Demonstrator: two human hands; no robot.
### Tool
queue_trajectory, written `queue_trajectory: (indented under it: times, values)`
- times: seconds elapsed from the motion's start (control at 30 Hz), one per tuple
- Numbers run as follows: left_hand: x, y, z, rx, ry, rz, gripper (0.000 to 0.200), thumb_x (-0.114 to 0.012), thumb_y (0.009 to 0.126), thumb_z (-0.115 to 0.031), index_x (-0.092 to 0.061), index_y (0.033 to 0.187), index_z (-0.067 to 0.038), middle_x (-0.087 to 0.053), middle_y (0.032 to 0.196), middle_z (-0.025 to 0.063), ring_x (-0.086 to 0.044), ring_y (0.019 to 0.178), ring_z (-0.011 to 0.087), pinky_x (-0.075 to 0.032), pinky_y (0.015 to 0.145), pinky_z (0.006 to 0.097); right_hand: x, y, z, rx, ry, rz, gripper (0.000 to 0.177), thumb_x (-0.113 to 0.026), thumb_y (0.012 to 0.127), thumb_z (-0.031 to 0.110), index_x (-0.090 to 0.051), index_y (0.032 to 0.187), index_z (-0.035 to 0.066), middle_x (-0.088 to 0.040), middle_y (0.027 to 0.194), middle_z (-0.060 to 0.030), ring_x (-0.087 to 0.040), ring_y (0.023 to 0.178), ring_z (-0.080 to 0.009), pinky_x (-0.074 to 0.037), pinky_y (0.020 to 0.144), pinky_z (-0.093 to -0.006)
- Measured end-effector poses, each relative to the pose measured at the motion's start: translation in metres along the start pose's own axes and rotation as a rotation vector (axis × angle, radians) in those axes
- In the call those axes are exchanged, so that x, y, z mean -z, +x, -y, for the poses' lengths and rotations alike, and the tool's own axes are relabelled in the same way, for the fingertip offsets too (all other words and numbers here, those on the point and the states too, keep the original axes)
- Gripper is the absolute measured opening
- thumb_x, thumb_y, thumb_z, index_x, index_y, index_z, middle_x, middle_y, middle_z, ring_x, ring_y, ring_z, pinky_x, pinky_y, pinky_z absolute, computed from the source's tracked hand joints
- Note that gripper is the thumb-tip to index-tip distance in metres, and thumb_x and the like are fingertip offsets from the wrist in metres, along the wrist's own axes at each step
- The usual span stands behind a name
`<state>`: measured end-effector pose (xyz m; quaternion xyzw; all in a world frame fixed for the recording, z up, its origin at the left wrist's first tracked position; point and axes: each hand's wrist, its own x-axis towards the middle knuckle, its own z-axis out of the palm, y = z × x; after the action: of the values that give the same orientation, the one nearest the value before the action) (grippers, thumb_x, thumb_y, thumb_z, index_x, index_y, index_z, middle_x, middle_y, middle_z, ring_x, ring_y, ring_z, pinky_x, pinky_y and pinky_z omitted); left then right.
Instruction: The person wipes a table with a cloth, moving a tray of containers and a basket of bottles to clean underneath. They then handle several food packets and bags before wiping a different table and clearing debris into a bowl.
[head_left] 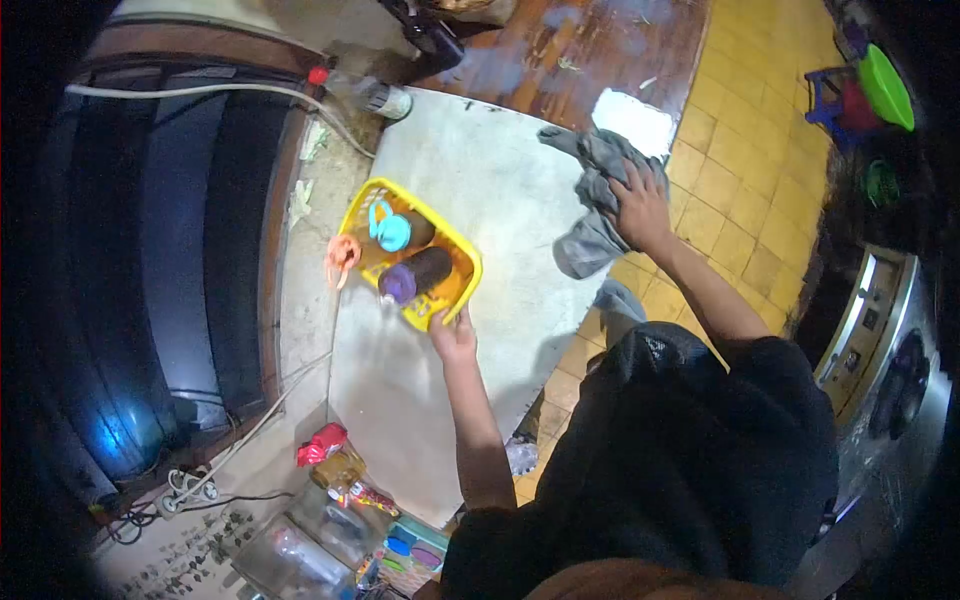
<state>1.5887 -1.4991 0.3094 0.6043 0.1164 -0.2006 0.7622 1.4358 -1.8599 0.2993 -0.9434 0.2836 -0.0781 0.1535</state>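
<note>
My left hand (pixel 455 337) grips the near end of a yellow plastic basket (pixel 466 245), fingers closed on its rim. Inside lie a bottle with a light blue lid (pixel 394 233) and a dark bottle with a purple lid (pixel 398 284). An orange-pink bottle lid (pixel 343 255) shows at the basket's left edge. My right hand (pixel 640 207) is closed on a bunched grey cloth (pixel 600 155) at the right edge of the white table (pixel 400 400). Part of the cloth hangs toward the table edge.
A bottle (pixel 388 101) lies at the table's far left corner. Snack packets (pixel 322 444) and clear containers (pixel 295 555) sit at the lower left, near a cable with a power strip (pixel 188 490). Beyond is a wooden surface (pixel 580 50); a stove (pixel 870 330) stands at right.
</note>
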Motion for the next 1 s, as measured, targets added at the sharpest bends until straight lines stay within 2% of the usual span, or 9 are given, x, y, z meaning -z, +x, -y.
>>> queue_trajectory:
  times: [0.03, 0.1, 0.43, 0.57, 0.77, 0.83, 0.93, 0.97, 1.0]
  values:
    - [-0.024, 0.008, -0.010, 0.152, -0.472, -0.087, 0.053, -0.050, 0.078, 0.000, -0.038, 0.130, 0.002, -0.047, 0.130, 0.0165, -0.047, 0.121, 0.0305, -0.044, 0.102, 0.0427, -0.002, -0.001, 0.001, -0.022, -0.050, -0.010, 0.049, -0.065, 0.077, 0.039, -0.058, 0.118, 0.015, -0.037, 0.139, -0.0170, -0.033, 0.128, -0.0399, -0.022, 0.107, -0.0568]
    - [-0.036, 0.030, -0.008, 0.161, -0.555, 0.016, 0.054, -0.049, 0.079, 0.001, -0.037, 0.131, 0.001, -0.047, 0.129, 0.0163, -0.046, 0.122, 0.0311, -0.043, 0.103, 0.0437, -0.001, 0.015, 0.004, -0.023, -0.103, -0.018, 0.046, -0.064, 0.077, 0.038, -0.058, 0.117, 0.014, -0.037, 0.139, -0.0170, -0.034, 0.127, -0.0397, -0.022, 0.107, -0.0559]
    - [-0.068, 0.078, 0.004, 0.065, -0.723, -0.059, 0.033, -0.050, 0.088, -0.009, -0.043, 0.119, -0.001, -0.055, 0.113, 0.0135, -0.058, 0.103, 0.0279, -0.057, 0.082, 0.0384, -0.037, 0.066, 0.010, 0.175, -0.102, -0.054, 0.067, -0.073, 0.073, 0.035, -0.046, 0.134, 0.029, -0.040, 0.139, -0.0172, -0.033, 0.130, -0.0401, -0.026, 0.104, -0.0576]
    - [-0.068, 0.055, -0.023, 0.273, -0.676, -0.154, 0.034, -0.054, 0.093, -0.026, -0.047, 0.113, 0.000, -0.058, 0.100, 0.0135, -0.062, 0.088, 0.0270, -0.058, 0.079, 0.0391, -0.035, 0.045, 0.028, 0.137, -0.328, 0.126, 0.067, -0.066, 0.078, 0.044, -0.040, 0.138, 0.034, -0.028, 0.147, -0.0184, -0.022, 0.137, -0.0389, -0.019, 0.107, -0.0596]
    - [0.054, -0.140, -0.019, 0.079, -0.212, 0.140, 0.036, -0.058, 0.091, -0.034, -0.054, 0.109, -0.003, -0.064, 0.091, 0.0107, -0.063, 0.083, 0.0187, -0.053, 0.072, 0.0347, -0.090, -0.018, 0.069, 0.419, -0.386, 0.108, 0.071, -0.056, 0.079, 0.060, -0.043, 0.138, 0.023, -0.028, 0.145, -0.0236, -0.026, 0.132, -0.0463, -0.021, 0.105, -0.0609]
    - [0.121, -0.205, 0.054, -0.026, 0.004, 0.203, 0.032, -0.055, 0.093, -0.028, -0.056, 0.110, 0.000, -0.065, 0.085, 0.0090, -0.063, 0.074, 0.0149, -0.051, 0.069, 0.0308, -0.090, -0.060, 0.130, 0.619, -0.275, 0.049, 0.072, -0.055, 0.078, 0.064, -0.043, 0.138, 0.026, -0.028, 0.145, -0.0254, -0.029, 0.130, -0.0475, -0.021, 0.105, -0.0608]
    - [0.221, -0.348, 0.182, 0.001, 0.576, -0.284, 0.049, -0.061, 0.084, -0.042, -0.058, 0.111, -0.001, -0.064, 0.101, 0.0223, -0.064, 0.088, 0.0340, -0.049, 0.079, 0.0417, -0.120, -0.110, 0.223, 0.804, -0.265, 0.054, 0.074, -0.054, 0.077, 0.067, -0.042, 0.139, 0.028, -0.028, 0.142, -0.0288, -0.026, 0.132, -0.0452, -0.021, 0.104, -0.0606]
    - [0.238, -0.402, 0.178, 0.444, 0.470, -0.423, 0.054, -0.063, 0.082, -0.043, -0.057, 0.112, 0.001, -0.063, 0.102, 0.0254, -0.062, 0.091, 0.0389, -0.049, 0.081, 0.0431, -0.128, -0.131, 0.260, 0.856, -0.265, 0.061, 0.074, -0.054, 0.077, 0.067, -0.042, 0.139, 0.028, -0.028, 0.142, -0.0288, -0.026, 0.132, -0.0452, -0.021, 0.104, -0.0606]
    - [0.260, -0.455, 0.252, 0.247, 0.639, -0.645, 0.056, -0.063, 0.081, -0.045, -0.057, 0.112, 0.001, -0.064, 0.095, 0.0259, -0.061, 0.088, 0.0420, -0.050, 0.077, 0.0449, -0.137, -0.155, 0.301, 0.903, -0.286, 0.139, 0.074, -0.055, 0.077, 0.066, -0.041, 0.139, 0.028, -0.028, 0.142, -0.0283, -0.025, 0.132, -0.0447, -0.019, 0.105, -0.0602]
